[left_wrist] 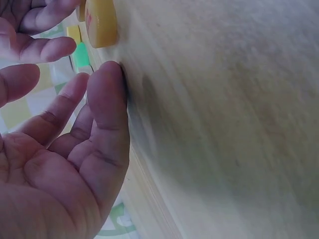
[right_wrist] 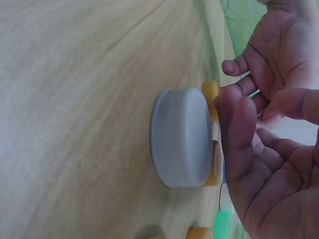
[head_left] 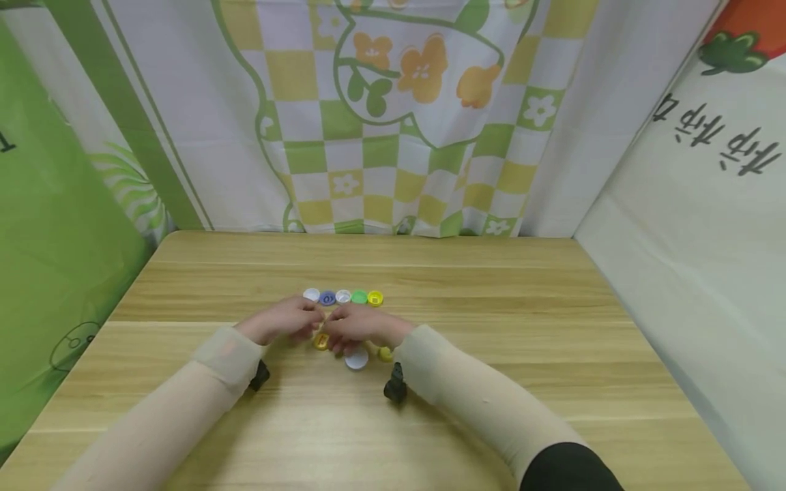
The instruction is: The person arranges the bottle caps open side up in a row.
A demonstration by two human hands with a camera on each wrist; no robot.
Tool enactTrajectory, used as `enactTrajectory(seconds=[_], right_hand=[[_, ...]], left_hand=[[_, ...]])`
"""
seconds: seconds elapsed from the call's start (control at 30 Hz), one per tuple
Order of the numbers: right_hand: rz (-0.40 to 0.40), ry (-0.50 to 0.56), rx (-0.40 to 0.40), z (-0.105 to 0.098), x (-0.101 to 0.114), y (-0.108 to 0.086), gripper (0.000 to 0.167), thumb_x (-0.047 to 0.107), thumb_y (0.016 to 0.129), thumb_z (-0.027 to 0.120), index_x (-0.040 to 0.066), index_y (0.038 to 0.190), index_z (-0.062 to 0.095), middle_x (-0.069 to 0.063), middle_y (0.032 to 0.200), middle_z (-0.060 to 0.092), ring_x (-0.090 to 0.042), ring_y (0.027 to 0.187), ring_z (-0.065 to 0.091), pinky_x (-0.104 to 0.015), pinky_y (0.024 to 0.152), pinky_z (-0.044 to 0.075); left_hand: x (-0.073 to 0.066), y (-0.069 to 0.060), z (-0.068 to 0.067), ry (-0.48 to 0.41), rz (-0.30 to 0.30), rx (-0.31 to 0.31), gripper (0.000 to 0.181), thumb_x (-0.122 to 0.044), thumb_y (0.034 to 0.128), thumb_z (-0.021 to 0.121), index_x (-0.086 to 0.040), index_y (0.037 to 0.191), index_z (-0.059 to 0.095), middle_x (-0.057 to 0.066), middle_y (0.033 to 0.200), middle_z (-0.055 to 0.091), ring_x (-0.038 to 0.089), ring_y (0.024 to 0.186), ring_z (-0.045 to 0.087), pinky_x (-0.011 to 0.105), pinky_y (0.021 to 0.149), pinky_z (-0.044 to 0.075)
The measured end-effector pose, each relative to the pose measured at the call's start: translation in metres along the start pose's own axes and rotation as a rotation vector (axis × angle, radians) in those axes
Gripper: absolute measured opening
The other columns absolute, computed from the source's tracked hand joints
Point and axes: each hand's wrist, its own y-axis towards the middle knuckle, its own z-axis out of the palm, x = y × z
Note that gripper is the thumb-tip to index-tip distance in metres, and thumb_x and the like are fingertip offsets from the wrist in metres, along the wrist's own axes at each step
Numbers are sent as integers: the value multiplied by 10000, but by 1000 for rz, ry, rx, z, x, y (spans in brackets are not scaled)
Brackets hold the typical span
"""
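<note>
In the head view, the left hand (head_left: 285, 320) and right hand (head_left: 362, 325) hover over small round caps, fingertips close together. An orange cap (head_left: 321, 341) lies between them. The larger white cap (head_left: 356, 358) is just below the right hand, with a yellow cap (head_left: 385, 354) by its wrist. In the left wrist view, the left hand's (left_wrist: 75, 154) fingers are loosely bent with nothing between them, near an orange cap (left_wrist: 103, 24). The right wrist view shows the right hand (right_wrist: 274, 174) with relaxed fingers, holding nothing, beside the white cap (right_wrist: 184, 139); whether it touches a cap, I cannot tell.
Beyond the hands, a row runs across the wooden table (head_left: 491, 300): white (head_left: 311, 294), blue (head_left: 327, 298), whitish (head_left: 343, 296), green (head_left: 359, 297) and yellow (head_left: 375, 298) caps. Dark devices (head_left: 260, 376) (head_left: 396, 385) sit under both wrists. Curtains (head_left: 417, 170) stand behind the table.
</note>
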Motion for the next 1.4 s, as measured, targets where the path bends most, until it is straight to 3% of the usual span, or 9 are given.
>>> enactTrajectory(seconds=[0.3, 0.6, 0.8, 0.97, 1.1, 1.27, 1.4], right_hand=[[58, -119, -87, 9, 4, 5, 177, 120, 1028, 586, -9, 1113, 671, -78, 800, 713, -150, 686, 657, -241, 600, 551], [75, -187, -74, 9, 6, 7, 184, 121, 1037, 577, 8, 981, 711, -61, 742, 696, -139, 638, 636, -231, 579, 542], [49, -234, -85, 12, 6, 8, 148, 94, 992, 647, -22, 1043, 724, -37, 705, 690, -118, 601, 625, -216, 573, 536], [4, -332, -103, 14, 7, 9, 282, 84, 918, 739, -22, 1178, 713, 3, 705, 681, -100, 598, 615, -216, 580, 506], [14, -318, -147, 14, 8, 10, 386, 65, 891, 758, -20, 1257, 667, -8, 745, 683, -132, 626, 637, -234, 582, 528], [36, -343, -231, 14, 9, 11, 336, 87, 844, 806, 36, 1159, 699, 8, 783, 673, -133, 659, 626, -235, 590, 517], [31, -337, -257, 14, 8, 11, 278, 45, 812, 803, 73, 1063, 688, 4, 735, 645, -119, 620, 585, -229, 560, 487]], left_hand=[[5, -4, 7, -68, -40, -13, 151, -99, 1015, 518, 8, 938, 590, 94, 863, 593, 200, 758, 619, 319, 636, 565], [5, -3, 10, -70, -22, -6, 164, -85, 1008, 511, 33, 947, 609, 106, 876, 592, 206, 750, 646, 326, 664, 590], [3, -3, 8, -80, -7, 31, 162, -65, 982, 537, 29, 880, 621, 86, 803, 612, 187, 720, 636, 310, 671, 593], [4, -6, 1, -124, -8, 81, 172, -78, 1011, 538, 59, 967, 635, 91, 832, 609, 177, 747, 630, 312, 706, 592], [6, -6, -5, -196, -16, 107, 205, -97, 1042, 494, 73, 1041, 609, 114, 901, 620, 181, 803, 616, 323, 751, 585], [6, -6, -8, -252, 9, 124, 270, -97, 1055, 478, 131, 1147, 592, 142, 980, 641, 196, 870, 619, 339, 800, 579], [5, -7, -9, -240, 29, 132, 292, -101, 1055, 509, 155, 1178, 579, 168, 1032, 653, 214, 906, 636, 362, 837, 582]])
